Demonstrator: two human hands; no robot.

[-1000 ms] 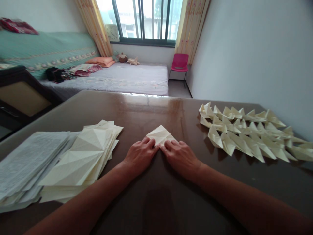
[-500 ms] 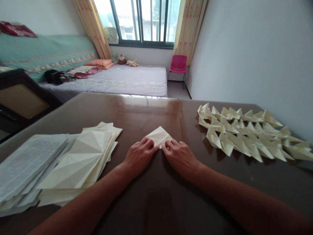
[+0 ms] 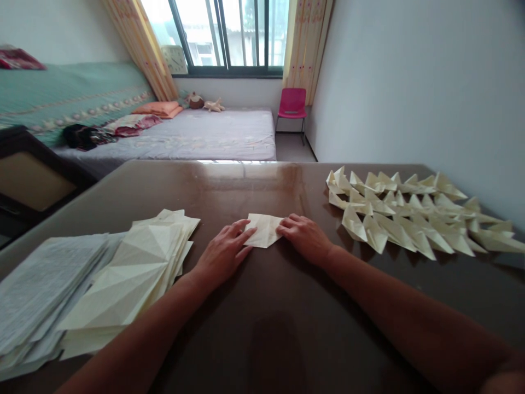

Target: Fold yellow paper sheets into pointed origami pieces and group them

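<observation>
A small cream folded paper (image 3: 263, 230) lies on the table between my hands, with crease lines across it. My left hand (image 3: 223, 249) rests at its left edge, fingers spread and fingertips on the paper. At the right edge, my right hand (image 3: 305, 236) has its fingers bent together and pinches the paper's corner; its thumb is mostly hidden. Left of my left hand lies a stack of creased cream sheets (image 3: 135, 273). Several rows of folded, pointed paper pieces (image 3: 410, 230) stand to the right of my right hand.
A pile of printed sheets (image 3: 49, 284) sits at the left of the glossy brown table (image 3: 262, 312). Beyond the table's far edge are a bed (image 3: 221, 131), a pink chair (image 3: 292, 104) and a window. A white wall (image 3: 410, 82) runs along the right.
The paper has gone from a pointed shape to a roughly rectangular one facing me. My left fingers have spread and drawn back to its left edge. The camera view has shifted slightly.
</observation>
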